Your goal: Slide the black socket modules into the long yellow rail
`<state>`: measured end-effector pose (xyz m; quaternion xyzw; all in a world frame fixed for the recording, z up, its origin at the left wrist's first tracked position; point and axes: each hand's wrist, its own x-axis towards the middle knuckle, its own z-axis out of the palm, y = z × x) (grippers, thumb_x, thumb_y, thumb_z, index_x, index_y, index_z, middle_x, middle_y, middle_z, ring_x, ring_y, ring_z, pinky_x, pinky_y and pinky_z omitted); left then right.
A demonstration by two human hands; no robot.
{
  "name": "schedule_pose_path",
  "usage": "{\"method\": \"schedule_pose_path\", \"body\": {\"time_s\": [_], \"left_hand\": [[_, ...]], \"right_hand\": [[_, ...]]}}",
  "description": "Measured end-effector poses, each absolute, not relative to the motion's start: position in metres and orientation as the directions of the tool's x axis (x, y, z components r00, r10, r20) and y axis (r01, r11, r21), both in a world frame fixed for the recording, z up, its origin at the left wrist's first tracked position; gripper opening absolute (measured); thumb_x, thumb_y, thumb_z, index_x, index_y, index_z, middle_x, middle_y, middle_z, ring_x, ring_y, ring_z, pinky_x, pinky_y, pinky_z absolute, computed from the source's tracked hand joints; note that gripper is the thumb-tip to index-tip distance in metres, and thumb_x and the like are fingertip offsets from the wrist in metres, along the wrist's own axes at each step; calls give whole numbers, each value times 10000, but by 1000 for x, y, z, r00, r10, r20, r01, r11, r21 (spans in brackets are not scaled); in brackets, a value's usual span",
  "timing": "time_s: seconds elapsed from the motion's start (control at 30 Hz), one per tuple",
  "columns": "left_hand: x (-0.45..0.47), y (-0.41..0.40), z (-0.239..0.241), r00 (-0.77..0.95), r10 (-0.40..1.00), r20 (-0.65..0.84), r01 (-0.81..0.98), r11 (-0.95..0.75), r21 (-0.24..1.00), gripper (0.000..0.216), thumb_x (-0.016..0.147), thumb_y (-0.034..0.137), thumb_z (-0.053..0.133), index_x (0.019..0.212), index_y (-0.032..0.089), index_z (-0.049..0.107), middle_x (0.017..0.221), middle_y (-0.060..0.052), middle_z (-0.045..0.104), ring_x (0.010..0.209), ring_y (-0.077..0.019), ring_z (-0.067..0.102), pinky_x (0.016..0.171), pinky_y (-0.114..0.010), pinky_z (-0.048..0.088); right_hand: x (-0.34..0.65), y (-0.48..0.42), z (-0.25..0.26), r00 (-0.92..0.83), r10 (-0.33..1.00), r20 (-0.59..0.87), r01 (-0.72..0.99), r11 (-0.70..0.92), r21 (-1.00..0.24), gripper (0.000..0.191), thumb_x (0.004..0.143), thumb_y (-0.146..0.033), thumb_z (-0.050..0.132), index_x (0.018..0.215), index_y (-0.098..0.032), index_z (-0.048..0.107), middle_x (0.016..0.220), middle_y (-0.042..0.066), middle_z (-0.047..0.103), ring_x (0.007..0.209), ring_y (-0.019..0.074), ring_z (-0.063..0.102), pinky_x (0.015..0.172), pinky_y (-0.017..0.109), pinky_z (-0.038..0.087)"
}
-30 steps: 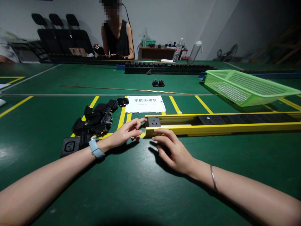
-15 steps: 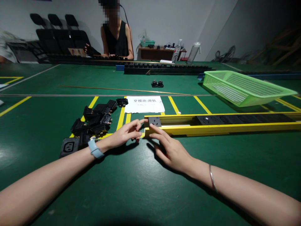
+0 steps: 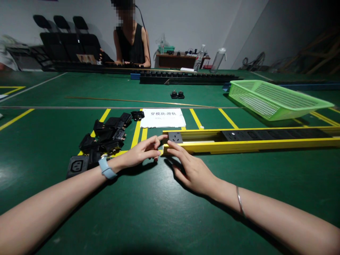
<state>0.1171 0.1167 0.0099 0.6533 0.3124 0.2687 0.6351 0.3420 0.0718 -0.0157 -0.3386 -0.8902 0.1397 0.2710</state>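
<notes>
A yellow channel rail (image 3: 228, 146) lies across the table to the right, with a black socket module (image 3: 175, 137) just inside its left end. My left hand (image 3: 143, 150) is at that end, index finger stretched to the module's left edge and the other fingers curled, holding nothing. My right hand (image 3: 192, 168) rests in front of the rail with fingers extended; its fingertips are at the near wall by the module. Farther along the channel sits a row of black socket modules (image 3: 268, 134), with a gap between them and the first one.
Loose black modules (image 3: 106, 136) are heaped left of my left hand. Behind the rail lie a printed paper sheet (image 3: 163, 118), two small black modules (image 3: 177, 94), thin brass-coloured rods (image 3: 138, 101) and a green basket (image 3: 276, 102). A person (image 3: 132, 42) sits across the table.
The socket module has shifted very slightly right, deeper into the rail, with my left index finger at its edge. My right fingertips have moved a little left.
</notes>
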Motion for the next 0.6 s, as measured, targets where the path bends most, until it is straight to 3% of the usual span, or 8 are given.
{"method": "schedule_pose_path", "body": {"time_s": [0.27, 0.6], "left_hand": [[116, 117, 10, 676, 735, -52, 81, -4, 997, 230, 839, 262, 577, 780, 174, 372, 1535, -192, 210, 724, -77, 566, 752, -318, 461], [115, 119, 6, 682, 730, -45, 79, -12, 997, 237, 844, 298, 580, 779, 176, 388, 1436, -177, 397, 749, -102, 592, 776, -325, 462]], "right_hand": [[342, 72, -15, -627, 674, 390, 540, 737, -406, 569, 855, -129, 472, 1390, -205, 295, 1511, 130, 303, 1371, 218, 342, 1049, 464, 429], [342, 69, -14, -601, 697, 391, 584, 717, -381, 537, 884, -148, 445, 1393, -194, 281, 1509, 142, 299, 1340, 241, 394, 1008, 458, 475]]}}
